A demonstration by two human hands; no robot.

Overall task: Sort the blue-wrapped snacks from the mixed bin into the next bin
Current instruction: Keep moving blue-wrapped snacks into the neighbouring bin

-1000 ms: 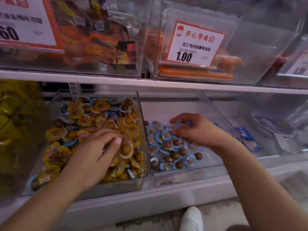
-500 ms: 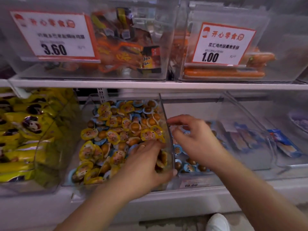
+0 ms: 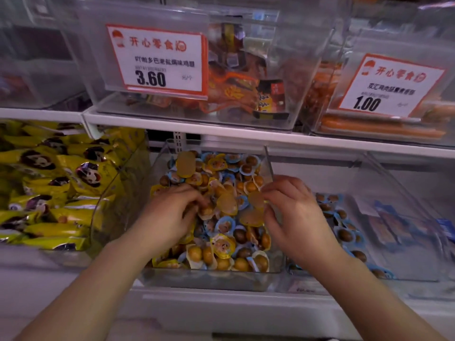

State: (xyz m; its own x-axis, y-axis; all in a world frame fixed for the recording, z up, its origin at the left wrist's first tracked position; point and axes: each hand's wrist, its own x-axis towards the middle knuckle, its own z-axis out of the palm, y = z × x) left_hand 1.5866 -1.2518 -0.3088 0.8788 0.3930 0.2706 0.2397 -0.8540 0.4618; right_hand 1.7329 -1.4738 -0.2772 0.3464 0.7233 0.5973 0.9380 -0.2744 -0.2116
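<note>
Hands dig into the clear plastic mixed bin point(image 3: 211, 279): left hand point(image 3: 170, 217) curled among yellow-wrapped snacks point(image 3: 222, 246), right hand point(image 3: 293, 215) pinching one. Blue-wrapped snacks point(image 3: 344, 233) lie in the next clear bin point(image 3: 406, 271) rightward.

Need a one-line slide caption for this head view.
Both hands, left hand and right hand, dig into the clear plastic mixed bin of yellow- and blue-wrapped snacks.
</note>
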